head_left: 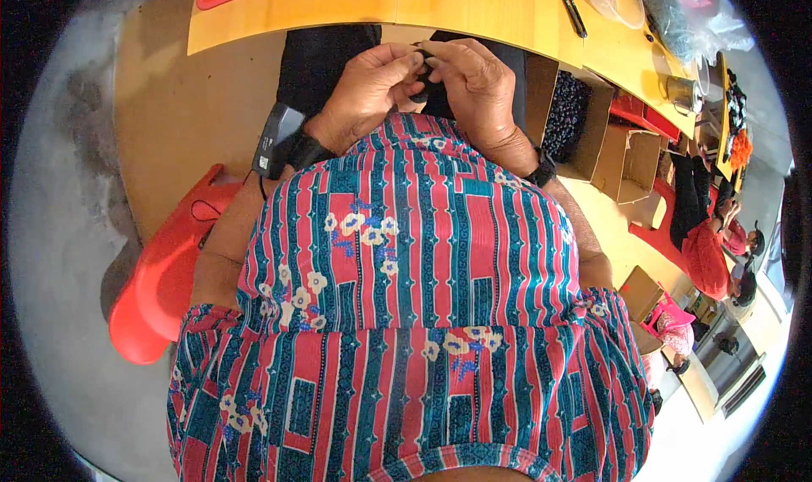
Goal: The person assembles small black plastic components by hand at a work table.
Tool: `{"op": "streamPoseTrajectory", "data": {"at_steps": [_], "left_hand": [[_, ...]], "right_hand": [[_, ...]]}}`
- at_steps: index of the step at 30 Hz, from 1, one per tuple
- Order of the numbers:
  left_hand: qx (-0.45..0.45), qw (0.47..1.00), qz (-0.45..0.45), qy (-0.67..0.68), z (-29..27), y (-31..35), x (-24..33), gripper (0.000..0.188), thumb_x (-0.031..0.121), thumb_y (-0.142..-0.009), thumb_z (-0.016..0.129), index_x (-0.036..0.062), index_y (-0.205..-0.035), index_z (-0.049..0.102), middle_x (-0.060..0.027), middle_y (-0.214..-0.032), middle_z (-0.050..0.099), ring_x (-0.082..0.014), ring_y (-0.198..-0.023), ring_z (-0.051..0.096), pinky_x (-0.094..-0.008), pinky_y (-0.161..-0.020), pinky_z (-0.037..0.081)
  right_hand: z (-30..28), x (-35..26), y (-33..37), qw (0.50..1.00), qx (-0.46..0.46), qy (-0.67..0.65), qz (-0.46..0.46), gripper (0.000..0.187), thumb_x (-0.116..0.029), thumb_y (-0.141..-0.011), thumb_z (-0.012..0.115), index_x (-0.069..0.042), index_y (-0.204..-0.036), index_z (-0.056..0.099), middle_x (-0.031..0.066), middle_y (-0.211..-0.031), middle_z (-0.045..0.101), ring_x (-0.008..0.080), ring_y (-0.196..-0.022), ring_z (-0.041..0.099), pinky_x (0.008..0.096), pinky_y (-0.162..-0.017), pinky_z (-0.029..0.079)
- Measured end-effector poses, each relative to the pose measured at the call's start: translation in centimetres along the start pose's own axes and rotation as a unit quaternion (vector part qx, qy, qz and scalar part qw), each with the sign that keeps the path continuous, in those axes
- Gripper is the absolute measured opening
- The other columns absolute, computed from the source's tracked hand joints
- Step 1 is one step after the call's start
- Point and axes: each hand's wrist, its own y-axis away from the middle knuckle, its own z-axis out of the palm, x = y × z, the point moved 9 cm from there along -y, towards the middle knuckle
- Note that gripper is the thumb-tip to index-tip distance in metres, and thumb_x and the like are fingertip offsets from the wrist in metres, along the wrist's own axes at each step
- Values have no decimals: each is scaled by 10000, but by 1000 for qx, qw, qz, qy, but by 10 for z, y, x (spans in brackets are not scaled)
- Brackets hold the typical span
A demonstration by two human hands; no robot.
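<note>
Both hands, left (365,89) and right (476,84), pinch one small black part (425,74) (held over the lap); a loose grip could drop it.

Box (568,114) right of hands (423,80) — under table (474,8)

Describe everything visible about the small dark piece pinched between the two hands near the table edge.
The small black piece is mostly hidden. It sits between the fingertips of the left hand and the right hand, which meet around it just below the near edge of the yellow wooden table. Only a sliver shows, dark and matte, probably plastic or rubber. Its shape, parts and tilt cannot be told. It is off the table, touched only by the fingers.
</note>
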Motion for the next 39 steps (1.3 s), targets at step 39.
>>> {"op": "streamPoseTrajectory", "data": {"at_steps": [39], "left_hand": [[6,990,68,-123,3,2,22,147,101,-875,589,29,-1001,570,-30,-935,592,-127,-888,570,-297,-799,500]], "right_hand": [[-9,2,-3,999,38,-14,18,123,-80,-754,667,-53,-857,607,105,-739,620,230,-668,630,292,-599,502]]}}
